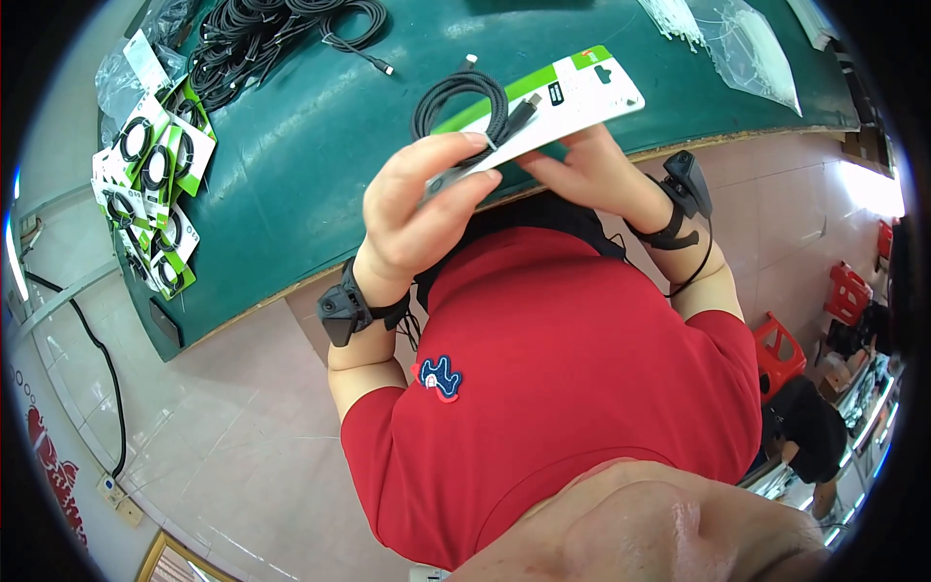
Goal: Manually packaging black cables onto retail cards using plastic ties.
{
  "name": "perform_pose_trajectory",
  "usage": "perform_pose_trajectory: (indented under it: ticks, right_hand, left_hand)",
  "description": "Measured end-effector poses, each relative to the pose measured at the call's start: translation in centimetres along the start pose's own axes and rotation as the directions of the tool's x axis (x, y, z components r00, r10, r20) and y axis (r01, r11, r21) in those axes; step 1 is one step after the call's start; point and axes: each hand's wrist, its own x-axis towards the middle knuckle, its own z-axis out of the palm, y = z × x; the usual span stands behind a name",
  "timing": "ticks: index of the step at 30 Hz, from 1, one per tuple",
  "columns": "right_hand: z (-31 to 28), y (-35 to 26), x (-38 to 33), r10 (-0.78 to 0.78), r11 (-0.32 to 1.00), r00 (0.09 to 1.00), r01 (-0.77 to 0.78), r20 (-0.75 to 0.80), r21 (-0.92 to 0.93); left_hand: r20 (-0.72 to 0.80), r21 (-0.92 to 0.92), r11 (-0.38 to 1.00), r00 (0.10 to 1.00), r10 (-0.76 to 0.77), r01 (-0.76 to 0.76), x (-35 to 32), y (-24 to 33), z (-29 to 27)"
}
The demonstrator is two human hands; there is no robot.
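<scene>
My left hand [427, 209] pinches the near end of a white and green packaging card [572, 97], with a coiled black braided cable [465, 102] lying on top of it. Under the card, my right hand [592, 165] supports it from below with the fingers against its underside. One cable plug rests on the card near my left thumb. Both wrists wear black strap-on devices. The card is held above the edge of a dark green table [320, 145].
A stack of packed cable cards [155, 184] lies at the table's left end. A heap of loose black cables [262, 39] sits at the back left. Clear plastic bags [747, 48] lie at the back right. Red stools [781, 349] stand on the tiled floor to the right.
</scene>
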Motion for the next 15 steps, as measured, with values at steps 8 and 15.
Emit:
perform_pose_trajectory:
  ticks: [8,15]
  right_hand:
    - [-3.9,3.0,-2.3,0.157,0.972,0.977,-0.126,0.143,-0.199]
    - [-11.2,3.5,-4.6,0.389,0.852,0.92,-0.381,-0.051,-0.359]
  left_hand:
    - [0.236,0.054,0.998,0.97,-0.049,0.037,-4.0,-0.8,2.6]
    - [0.228,0.02,0.983,0.957,-0.18,0.18,-4.7,-1.9,4.1]
